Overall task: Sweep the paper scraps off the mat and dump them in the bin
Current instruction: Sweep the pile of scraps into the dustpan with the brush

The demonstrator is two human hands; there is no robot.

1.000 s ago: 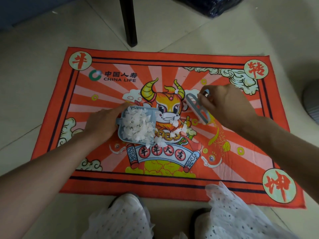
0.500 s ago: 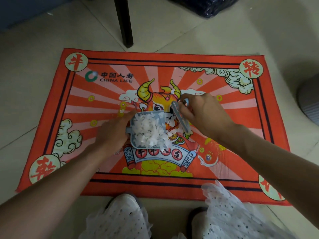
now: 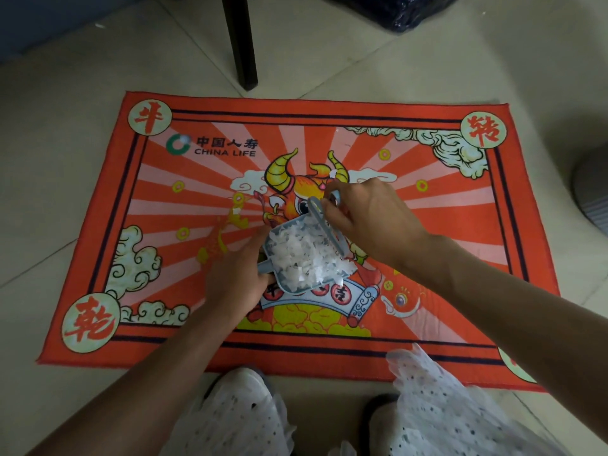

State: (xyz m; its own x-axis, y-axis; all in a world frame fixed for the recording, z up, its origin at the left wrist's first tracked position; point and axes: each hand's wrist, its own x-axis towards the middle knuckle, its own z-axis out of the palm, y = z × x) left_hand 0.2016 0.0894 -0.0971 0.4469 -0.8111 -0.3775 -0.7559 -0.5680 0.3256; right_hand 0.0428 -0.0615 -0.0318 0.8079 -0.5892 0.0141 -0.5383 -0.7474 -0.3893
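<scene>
i see the left hand (image 3: 237, 278) gripping the short handle of a small blue dustpan (image 3: 297, 255) in the middle of the red mat (image 3: 460, 232). the dustpan is full of white paper scraps (image 3: 306, 258). the right hand (image 3: 368, 218) pinches a small brush (image 3: 325, 225) lying on the dustpan's right edge. one scrap (image 3: 332, 173) lies by the ox horn. a grey bin (image 3: 592, 192) stands at the far right on the floor.

One red mat (image 3: 444, 245) lies on the floor. Two hands are over it, left (image 3: 235, 278) and right (image 3: 371, 222). There is one small dustpan (image 3: 289, 258), one little brush (image 3: 324, 225), and one heap of paper scraps (image 3: 306, 255), too many to count. One dark leg (image 3: 241, 44) stands far off.
</scene>
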